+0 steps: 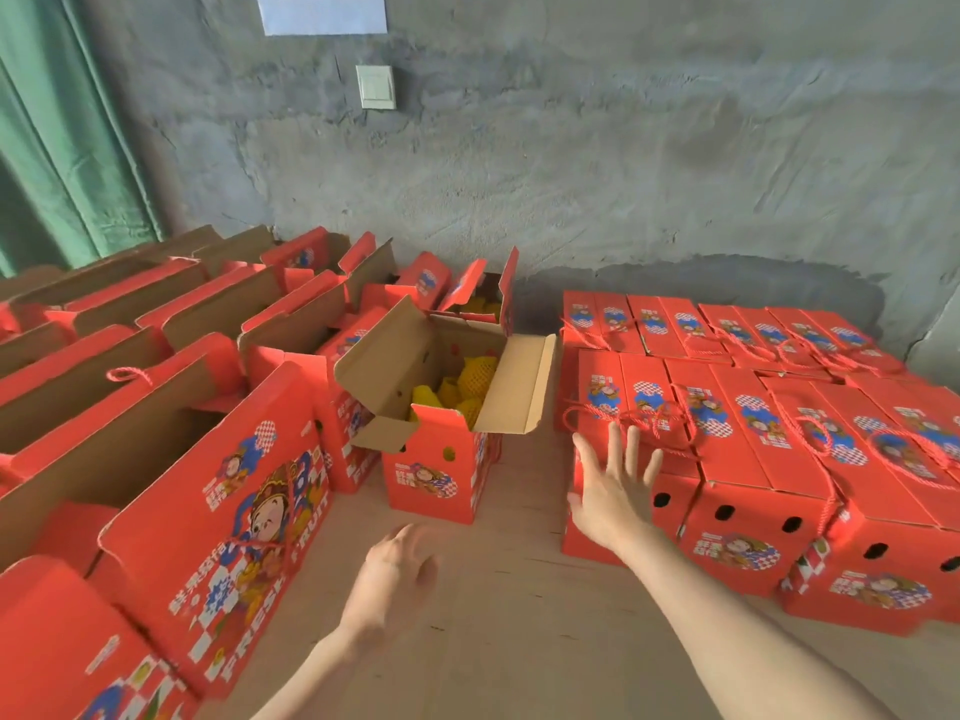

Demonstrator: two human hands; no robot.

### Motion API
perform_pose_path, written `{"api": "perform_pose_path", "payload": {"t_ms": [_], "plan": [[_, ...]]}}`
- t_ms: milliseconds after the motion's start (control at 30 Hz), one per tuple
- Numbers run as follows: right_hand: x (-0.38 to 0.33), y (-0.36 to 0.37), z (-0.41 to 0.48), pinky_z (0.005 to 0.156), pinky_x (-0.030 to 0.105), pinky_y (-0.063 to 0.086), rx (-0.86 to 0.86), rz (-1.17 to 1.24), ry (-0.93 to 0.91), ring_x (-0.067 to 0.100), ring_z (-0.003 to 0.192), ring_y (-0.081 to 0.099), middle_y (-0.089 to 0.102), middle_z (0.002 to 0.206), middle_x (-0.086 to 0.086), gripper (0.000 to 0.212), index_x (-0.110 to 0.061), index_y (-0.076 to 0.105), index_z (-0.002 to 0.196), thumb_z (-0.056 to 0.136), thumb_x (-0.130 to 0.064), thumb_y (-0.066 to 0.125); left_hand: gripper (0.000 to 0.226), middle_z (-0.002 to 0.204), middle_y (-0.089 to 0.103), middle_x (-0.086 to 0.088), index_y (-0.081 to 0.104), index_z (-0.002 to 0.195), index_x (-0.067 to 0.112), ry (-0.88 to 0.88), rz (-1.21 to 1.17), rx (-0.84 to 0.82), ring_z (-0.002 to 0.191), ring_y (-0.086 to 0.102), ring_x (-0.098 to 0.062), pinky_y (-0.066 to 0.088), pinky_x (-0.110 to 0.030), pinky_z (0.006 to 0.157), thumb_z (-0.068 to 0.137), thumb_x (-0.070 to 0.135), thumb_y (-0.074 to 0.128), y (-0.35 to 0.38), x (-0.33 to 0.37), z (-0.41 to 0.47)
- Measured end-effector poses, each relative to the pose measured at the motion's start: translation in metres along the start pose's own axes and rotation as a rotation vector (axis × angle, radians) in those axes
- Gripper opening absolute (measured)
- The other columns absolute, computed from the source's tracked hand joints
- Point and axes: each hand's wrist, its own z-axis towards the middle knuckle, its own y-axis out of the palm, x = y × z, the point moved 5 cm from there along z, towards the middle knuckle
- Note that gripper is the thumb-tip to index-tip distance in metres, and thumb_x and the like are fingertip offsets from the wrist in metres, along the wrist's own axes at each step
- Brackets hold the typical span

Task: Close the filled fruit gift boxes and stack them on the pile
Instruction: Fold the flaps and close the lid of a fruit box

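Cut off at the left edge: rows of open red boxes (156, 324), contents hidden behind raised flaps. Faintly readable only on the nearest left box (228, 517): "FRESH FRUIT". Centre, on the wooden floor (519, 615): one open gift box (441, 407), flaps up, yellow net-wrapped fruit (467, 387) inside, just beside the pile of closed boxes (753, 433) at right, rope handles (649, 418) lying on top. Right hand (613, 491) with fingers (615, 444) spread, empty, against the pile's near-left corner. Left hand (395, 574) blurred, loosely curled, holding nothing. Behind: grey wall (623, 148), light switch (376, 86), green curtain (62, 148)
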Motion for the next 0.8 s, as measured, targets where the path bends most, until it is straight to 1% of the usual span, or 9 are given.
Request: {"api": "perform_pose_path", "payload": {"t_ms": [67,100,167,233,333,433,500,567,800], "plan": [[-0.028,0.0,-0.017,0.112,0.051,-0.005,0.165,0.128,-0.164,0.04,0.144,0.008,0.017,0.155,0.021,0.064,-0.012,0.04,0.142,0.082,-0.006,0.06,0.028,0.103,0.064,-0.008,0.06,0.114,0.001,-0.036,-0.034,0.029,0.096,0.059,-0.022,0.043,-0.027,0.082,0.088,0.006,0.052,-0.004,-0.006,0.0],[-0.049,0.005,-0.026,0.115,0.042,0.0,0.141,0.227,-0.272,0.036,0.144,0.016,0.023,0.153,0.019,0.061,-0.009,0.043,0.14,0.081,0.004,0.055,0.026,0.098,0.063,-0.006,0.06,0.111,0.0,-0.054,-0.053,0.038,0.092,0.058,-0.021,0.043,-0.028,0.081,0.087,0.004,0.051,-0.006,-0.007,-0.001],[-0.098,0.022,-0.038,0.115,0.023,0.004,-0.155,0.401,-0.408,0.027,0.144,0.019,0.022,0.155,0.012,0.06,-0.009,0.033,0.145,0.089,0.007,0.042,0.019,0.092,0.059,-0.003,0.061,0.102,-0.001,-0.088,-0.087,0.05,0.087,0.054,-0.019,0.043,-0.028,0.081,0.087,0.003,0.05,-0.007,-0.011,-0.003],[-0.138,0.036,-0.031,0.116,0.027,0.016,-0.258,0.487,-0.488,0.026,0.143,0.02,0.024,0.154,0.012,0.061,-0.007,0.032,0.145,0.087,0.009,0.04,0.01,0.09,0.061,-0.002,0.055,0.086,0.009,-0.11,-0.1,0.053,0.084,0.054,-0.018,0.044,-0.028,0.079,0.084,0.001,0.049,-0.01,-0.015,-0.006],[-0.168,0.055,0.003,0.112,0.038,0.028,-0.32,0.44,-0.344,0.029,0.141,0.022,0.017,0.155,0.01,0.068,-0.012,0.025,0.148,0.085,0.004,0.042,0.028,0.097,0.067,-0.001,0.058,0.095,0.023,-0.153,-0.176,0.074,0.093,0.061,-0.015,0.045,-0.024,0.078,0.083,0.001,0.048,-0.017,-0.032,-0.011],[-0.183,0.067,0.029,0.108,0.042,0.032,-0.431,0.424,-0.128,0.035,0.142,0.018,0.005,0.156,0.013,0.069,-0.012,0.013,0.149,0.09,-0.01,0.049,0.033,0.102,0.065,0.005,0.062,0.114,0.02,-0.232,-0.264,0.115,0.095,0.061,-0.01,0.045,-0.016,0.079,0.088,0.004,0.051,-0.024,-0.062,-0.015],[-0.196,0.07,0.039,0.105,0.042,0.034,-0.466,0.515,-0.044,0.038,0.138,0.026,0.01,0.153,0.016,0.065,-0.009,0.017,0.145,0.089,-0.015,0.05,0.027,0.094,0.063,0.014,0.062,0.104,0.028,-0.241,-0.259,0.16,0.091,0.062,-0.006,0.042,-0.005,0.071,0.089,0.007,0.054,-0.026,-0.081,-0.017],[-0.202,0.071,0.044,0.104,0.04,0.035,-0.478,0.589,-0.002,0.039,0.133,0.033,0.014,0.151,0.018,0.061,-0.008,0.022,0.143,0.089,-0.015,0.05,0.026,0.089,0.063,0.015,0.06,0.095,0.03,-0.267,-0.275,0.2,0.092,0.062,-0.008,0.04,-0.006,0.069,0.089,0.005,0.055,-0.028,-0.095,-0.017],[-0.172,0.06,0.009,0.087,0.042,0.046,-0.3,0.515,0.02,0.035,0.114,0.049,0.04,0.128,0.013,0.04,-0.006,0.036,0.123,0.088,-0.014,0.052,0.023,0.101,0.063,0.003,0.063,0.112,0.015,-0.314,-0.288,0.228,0.089,0.055,-0.008,0.036,-0.012,0.071,0.093,0.008,0.051,-0.024,-0.104,-0.011]]}}
